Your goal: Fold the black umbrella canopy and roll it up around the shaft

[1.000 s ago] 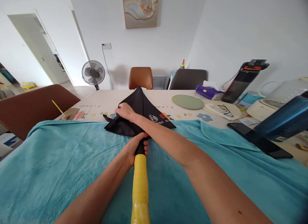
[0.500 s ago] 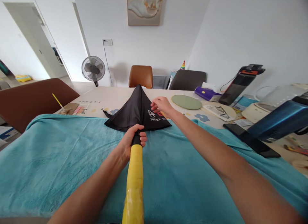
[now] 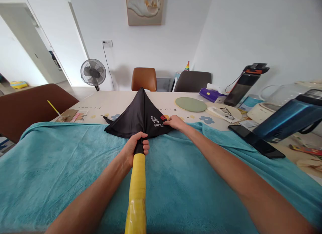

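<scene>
A black umbrella (image 3: 137, 116) with a white logo lies half folded on a teal towel (image 3: 62, 170), its tip pointing away from me. Its yellow handle (image 3: 137, 183) runs toward me. My left hand (image 3: 134, 149) is wrapped around the dark shaft just above the yellow handle. My right hand (image 3: 174, 122) pinches the right edge of the black canopy near a red mark, close to the towel's far edge.
The table (image 3: 120, 101) beyond the towel bears a green round mat (image 3: 191, 104), glasses on a paper (image 3: 225, 112), a tissue pack (image 3: 212, 95), a dark bottle (image 3: 243, 84), a black phone (image 3: 256, 145) and a blue appliance (image 3: 289, 118). Chairs stand at left (image 3: 30, 106) and behind (image 3: 144, 79). A fan (image 3: 93, 72) stands at the wall.
My right hand went from the canopy's left side across to its right side and has come down to grip the right edge. My left hand stays on the shaft.
</scene>
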`<state>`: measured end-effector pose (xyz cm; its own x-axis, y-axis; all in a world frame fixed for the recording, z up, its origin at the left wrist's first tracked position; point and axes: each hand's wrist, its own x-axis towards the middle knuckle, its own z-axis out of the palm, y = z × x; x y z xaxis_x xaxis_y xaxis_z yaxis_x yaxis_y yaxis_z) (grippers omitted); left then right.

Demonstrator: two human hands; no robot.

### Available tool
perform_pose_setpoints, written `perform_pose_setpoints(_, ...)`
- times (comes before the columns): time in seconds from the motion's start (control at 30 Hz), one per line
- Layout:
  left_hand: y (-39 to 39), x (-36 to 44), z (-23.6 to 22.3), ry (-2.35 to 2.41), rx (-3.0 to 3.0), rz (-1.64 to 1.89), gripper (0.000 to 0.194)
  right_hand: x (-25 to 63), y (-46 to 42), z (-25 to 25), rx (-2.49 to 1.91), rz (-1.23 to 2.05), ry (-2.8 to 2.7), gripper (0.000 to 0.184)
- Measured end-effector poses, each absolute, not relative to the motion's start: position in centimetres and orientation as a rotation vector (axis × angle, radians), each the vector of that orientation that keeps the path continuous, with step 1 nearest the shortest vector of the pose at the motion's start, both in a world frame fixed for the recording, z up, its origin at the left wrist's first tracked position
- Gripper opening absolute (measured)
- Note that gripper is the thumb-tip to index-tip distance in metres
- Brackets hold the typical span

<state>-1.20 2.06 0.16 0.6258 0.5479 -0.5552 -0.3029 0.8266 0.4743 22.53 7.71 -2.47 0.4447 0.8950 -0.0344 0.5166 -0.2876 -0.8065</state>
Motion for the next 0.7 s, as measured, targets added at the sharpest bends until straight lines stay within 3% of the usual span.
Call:
perform_pose_setpoints(0.2,2.1,-1.2,0.1,0.761,0.366,0.517,0.02,22.3,7.7,-0.3,-1.854,0.544,-1.114,0.02)
perform_pose_setpoints(0.4,2.0,-1.1,-0.1,0.727,0.42,0.532,0.018,19.6,9.4,4.5,-1.288,0.771,-0.835,0.008)
perform_pose_setpoints(0.57,2.1,-1.2,-0.2,0.725,0.417,0.519,0.02,16.8,11.4,7.0,-1.445,0.249,-1.236,0.019)
perform_pose_setpoints(0.7,2.3,-1.4,-0.1,0.719,0.4,0.51,0.02,16.9,11.7,7.9,-1.572,0.004,-1.333,0.016)
